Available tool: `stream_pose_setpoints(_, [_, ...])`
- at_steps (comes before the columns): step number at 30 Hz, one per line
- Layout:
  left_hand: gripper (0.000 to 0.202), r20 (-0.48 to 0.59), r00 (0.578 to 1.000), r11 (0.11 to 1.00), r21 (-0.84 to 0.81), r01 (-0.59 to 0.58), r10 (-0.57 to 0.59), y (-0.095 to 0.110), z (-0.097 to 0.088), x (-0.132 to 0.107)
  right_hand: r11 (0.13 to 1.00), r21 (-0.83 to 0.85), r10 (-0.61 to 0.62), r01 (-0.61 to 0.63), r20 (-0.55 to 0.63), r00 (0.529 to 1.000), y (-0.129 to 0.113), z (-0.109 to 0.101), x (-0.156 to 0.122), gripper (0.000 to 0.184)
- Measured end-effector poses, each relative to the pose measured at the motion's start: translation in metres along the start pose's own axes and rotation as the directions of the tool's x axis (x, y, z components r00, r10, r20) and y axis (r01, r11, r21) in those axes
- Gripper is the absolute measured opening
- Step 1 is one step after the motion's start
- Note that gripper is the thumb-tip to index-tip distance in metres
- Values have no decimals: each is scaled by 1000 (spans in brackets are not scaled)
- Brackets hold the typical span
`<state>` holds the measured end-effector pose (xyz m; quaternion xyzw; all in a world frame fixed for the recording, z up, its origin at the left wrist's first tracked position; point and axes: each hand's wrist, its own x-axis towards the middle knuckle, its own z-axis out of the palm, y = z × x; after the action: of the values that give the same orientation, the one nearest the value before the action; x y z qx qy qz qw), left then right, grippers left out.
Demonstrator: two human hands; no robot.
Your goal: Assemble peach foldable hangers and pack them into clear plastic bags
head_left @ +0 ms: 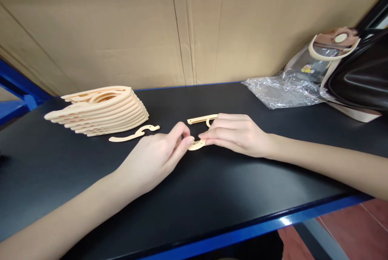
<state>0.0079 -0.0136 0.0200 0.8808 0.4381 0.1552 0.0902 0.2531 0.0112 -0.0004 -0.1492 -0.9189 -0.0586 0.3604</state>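
Observation:
Between my two hands is a small curved cream plastic piece (197,145), just above or on the black table. My left hand (160,153) pinches its left end with thumb and fingertips. On its other end, the fingers of my right hand (238,135) are closed. Most of the piece is hidden by my fingers. Behind my right hand lies a straight cream bar with a loop (198,119), partly covered by the hand. A loose wavy cream arm with a hooked end (133,135) rests to the left, beyond my left hand.
A stack of cream plastic hangers (103,110) stands at the back left. Crinkled clear plastic (281,90), a clear bottle with a strap (318,64) and a black bag (360,78) occupy the back right. Cardboard (136,30) rises behind the blue-edged table (188,207).

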Motion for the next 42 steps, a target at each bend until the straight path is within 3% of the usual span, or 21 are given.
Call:
stream_pose_setpoints(4, [31,-11,971,971,-1,-239,239,1,10,-5,990,-68,-120,120,5,993,-3,-3,2,15])
stream_pose_setpoints(7, [29,-42,955,956,32,-292,293,2,12,-6,984,-110,-137,140,34,990,-5,-5,3,18])
stream_pose_setpoints(9, [29,-76,960,962,59,-266,270,2,12,-5,987,-122,-98,102,36,995,-6,-5,4,21])
stream_pose_setpoints(12, [30,-90,985,986,91,-136,144,1,6,-3,991,-131,11,-4,52,999,-5,-3,4,30])
stream_pose_setpoints(16, [34,-25,1000,997,75,18,-16,3,-4,2,986,-149,106,-80,172,979,-2,0,3,32])
stream_pose_setpoints(24, [34,47,999,999,52,7,-9,6,-1,5,992,-109,93,-69,232,968,1,1,3,27])
stream_pose_setpoints(30, [33,192,976,993,-22,114,-107,8,-7,5,990,-8,139,-141,241,961,0,1,3,25])
stream_pose_setpoints(35, [32,251,954,980,-71,186,-163,9,-11,7,983,64,147,-171,273,951,0,1,5,26])
stream_pose_setpoints(42, [43,187,962,963,-148,226,-198,6,-8,5,962,104,208,-251,313,927,-2,-2,4,23])
